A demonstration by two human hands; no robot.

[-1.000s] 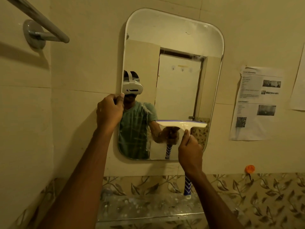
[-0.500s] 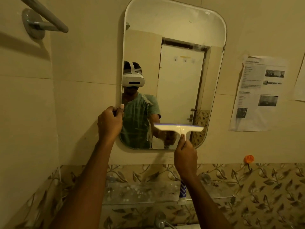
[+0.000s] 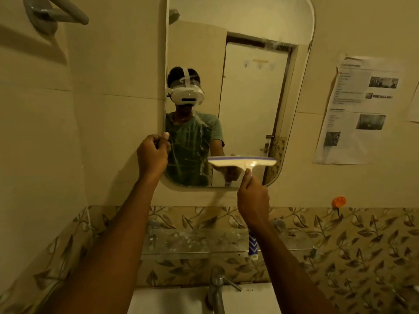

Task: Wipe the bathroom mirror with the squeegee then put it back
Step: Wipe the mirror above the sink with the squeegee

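At the bottom of the frame, the sink (image 3: 167, 301) and its tap (image 3: 215, 288) sit right under your forearms. Just above them a glass shelf (image 3: 192, 243) juts from the leaf-patterned tiles. Your right hand (image 3: 253, 199) is wrapped round the handle of the squeegee (image 3: 242, 161), and the striped handle end hangs in front of that shelf. The blade lies level against the lower right of the mirror (image 3: 256, 91). Your left hand (image 3: 152, 155) curls round the mirror's left rim, thumb up, as if to steady it.

You look to be mid-wipe, near the bottom of a stroke. Streaks show at lower centre, over the reflected shirt, so the wiping seems unfinished. The next move probably calls for running the blade off the lower edge, then resetting high and further left.

Downward room is short: the rim is just below the blade and the shelf is close behind the handle. The blade's right tip is near the rounded right edge. Above, the glass is open. The paper notice (image 3: 360, 109) on the right wall is well apart.
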